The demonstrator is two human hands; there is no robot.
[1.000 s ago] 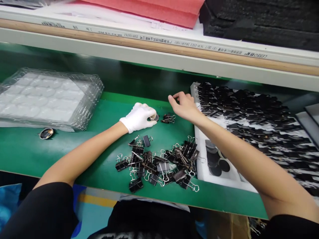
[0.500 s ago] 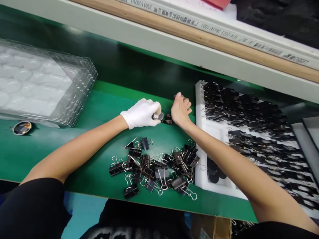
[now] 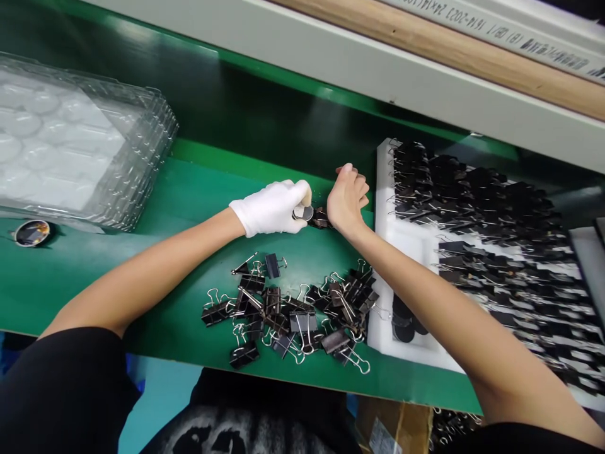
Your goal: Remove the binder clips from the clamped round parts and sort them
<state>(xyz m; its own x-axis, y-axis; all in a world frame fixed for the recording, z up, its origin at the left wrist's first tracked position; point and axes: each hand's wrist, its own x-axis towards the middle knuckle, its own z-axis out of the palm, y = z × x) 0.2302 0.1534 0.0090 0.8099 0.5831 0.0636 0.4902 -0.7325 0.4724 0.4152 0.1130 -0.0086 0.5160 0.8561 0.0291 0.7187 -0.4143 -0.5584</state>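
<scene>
My left hand [image 3: 273, 207], in a white glove, is closed round a small round metal disc [image 3: 303, 214] on the green bench. My bare right hand [image 3: 347, 197] is right beside it with its fingers curled over a black binder clip [image 3: 320, 218] that touches the disc. A loose heap of black binder clips [image 3: 293, 313] lies on the mat just in front of both hands.
A white foam tray [image 3: 406, 243] at the right holds rows of clipped black parts [image 3: 491, 221] and a few dark discs [image 3: 404, 318]. Stacked clear blister trays [image 3: 80, 151] sit at the left, with one round disc [image 3: 31, 232] beside them. A shelf rail [image 3: 331, 63] runs overhead.
My right hand came down from above the foam tray's edge onto the binder clip next to the disc and closed on it. The left hand kept its hold on the disc.
</scene>
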